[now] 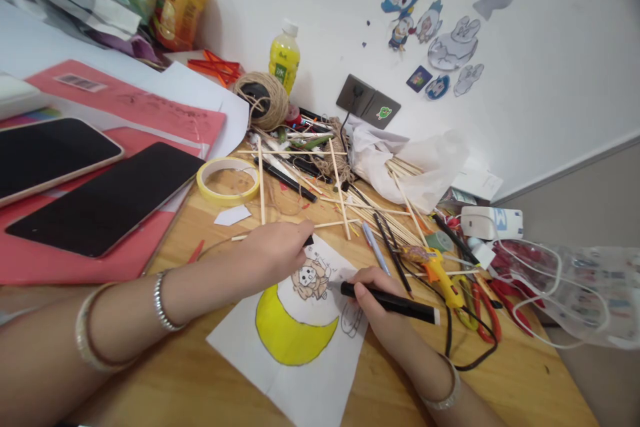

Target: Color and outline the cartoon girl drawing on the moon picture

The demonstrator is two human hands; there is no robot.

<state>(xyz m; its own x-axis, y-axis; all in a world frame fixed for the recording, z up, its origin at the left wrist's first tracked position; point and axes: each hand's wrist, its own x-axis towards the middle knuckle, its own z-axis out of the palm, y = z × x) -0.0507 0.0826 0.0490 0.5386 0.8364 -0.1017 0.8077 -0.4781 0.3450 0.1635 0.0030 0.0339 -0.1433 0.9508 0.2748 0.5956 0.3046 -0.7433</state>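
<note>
Head view. My right hand (377, 307) is closed around a black marker (400, 303), barrel angled back over the hand and working end directed left, toward the drawn figure (311, 278). This low grip presumably gives close control over small areas. My left hand (275, 257) is apart from the right, fingers curled on a small black piece (309, 240), probably the marker's cap. The hand rests at the upper edge of the paper sheet (320, 387), apparently to steady it.

The sheet lies between and below my hands, turned at an angle, likely to suit the right hand's reach. Its yellow crescent (295, 340) sits just below the figure. Beyond my left hand is a tape roll (229, 200); beyond my right are a pale blue pen (376, 247) and a yellow glue gun (443, 273).

My left hand covers the sheet's upper left part and most of the black piece. The right fingers partly cover an outlined shape at the right edge. Contact between marker tip and paper cannot be confirmed. The sheet's lower edge is cut off.
</note>
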